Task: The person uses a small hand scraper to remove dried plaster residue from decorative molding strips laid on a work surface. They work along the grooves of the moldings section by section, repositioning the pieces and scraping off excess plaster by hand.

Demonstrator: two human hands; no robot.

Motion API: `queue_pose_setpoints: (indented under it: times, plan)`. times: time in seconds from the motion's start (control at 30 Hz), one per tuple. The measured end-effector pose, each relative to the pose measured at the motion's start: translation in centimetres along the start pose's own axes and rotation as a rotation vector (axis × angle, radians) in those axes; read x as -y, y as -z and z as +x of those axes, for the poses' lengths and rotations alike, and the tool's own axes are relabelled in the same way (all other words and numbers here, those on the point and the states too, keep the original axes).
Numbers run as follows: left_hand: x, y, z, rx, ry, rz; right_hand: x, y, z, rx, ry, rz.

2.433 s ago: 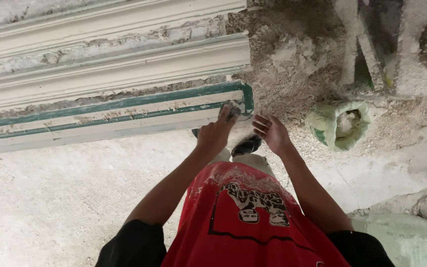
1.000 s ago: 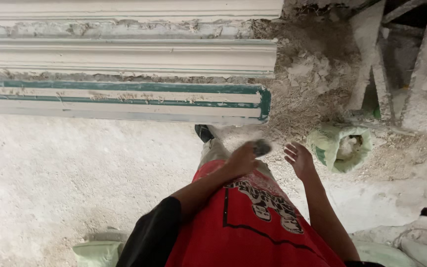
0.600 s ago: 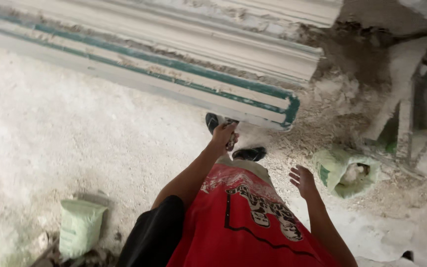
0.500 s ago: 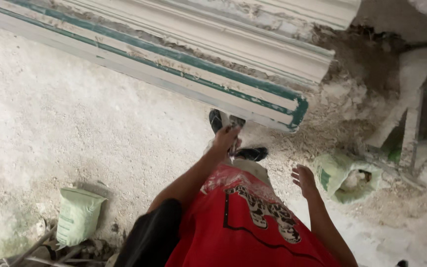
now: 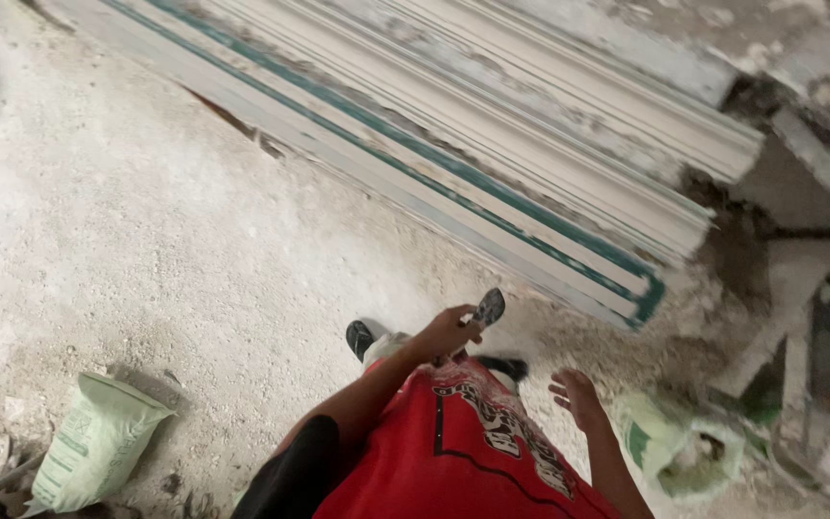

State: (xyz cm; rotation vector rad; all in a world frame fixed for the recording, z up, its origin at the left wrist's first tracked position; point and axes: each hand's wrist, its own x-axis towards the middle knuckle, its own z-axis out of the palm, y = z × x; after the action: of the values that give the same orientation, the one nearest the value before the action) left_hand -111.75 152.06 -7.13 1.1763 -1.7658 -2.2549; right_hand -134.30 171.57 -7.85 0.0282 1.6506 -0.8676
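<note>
**White dust everywhere, small tool in my left hand, stack of mouldings ahead**

White plaster dust covered the floor (image 5: 175,250) across the whole left half of the frame. My left hand (image 5: 444,332), lower centre, was closed around a small dark-bladed tool (image 5: 488,308), blade sticking up and right past my knuckles, probably so the working end stayed clear of my shirt. Could not tell exactly what kind of tool; too small and partly hidden by my fingers.

My right hand (image 5: 576,396) sat lower right of centre, open, fingers spread, holding nothing, hanging just beside my red shirt (image 5: 463,461).

Long white mouldings with teal stripes (image 5: 492,183) ran diagonally from upper left to right of centre, stacked flat on each other, ends roughly aligned near the right, likely laid that way to keep them straight. Tool tip was near the closest moulding's end but apart from it.

Pale green sack (image 5: 98,442) lay slumped at lower left, well apart from both hands. A torn greenish bag (image 5: 684,447) with white stuff inside sat at lower right, near my right hand, not touching. Dark shoe (image 5: 359,338) showed just left of my left hand. Rubble and grey slabs (image 5: 799,279) filled the right edge.
</note>
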Motion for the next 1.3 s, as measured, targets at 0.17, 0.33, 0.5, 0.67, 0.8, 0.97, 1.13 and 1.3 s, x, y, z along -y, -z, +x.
queue_pose_setpoints:
  times: [0.17,0.33,0.5,0.67,0.8,0.97,1.13,1.3]
  plan:
    - [2.8,11.3,-6.7,-0.139,0.105,-0.010,2.2,-12.8,1.6,0.116,0.069,-0.264]
    - [5.2,27.3,-15.2,-0.413,0.078,-0.055,5.3,-32.7,1.9,0.252,0.234,-0.403]
    - [7.5,39.2,-22.2,-0.785,0.014,-0.378,10.2,-52.1,2.2,0.480,0.341,-0.634]
    - [8.6,46.3,-24.0,-0.981,-0.142,-0.481,13.3,-66.1,1.7,0.713,0.437,-0.973]
    - [9.4,51.9,-23.6,-1.009,-0.340,-0.703,14.4,-74.9,1.6,0.810,0.118,-0.900]
    - [10.5,62.9,-23.3,-1.067,-0.188,-0.688,15.9,-86.9,5.2,1.126,0.149,-0.908]
    - [10.0,76.8,-23.4,-1.114,-0.205,-0.596,22.0,-100.4,9.0,0.981,0.239,-1.033]
    - [9.7,88.8,-24.0,-1.102,-0.012,-0.457,29.5,-111.4,11.9,0.936,0.382,-1.115]
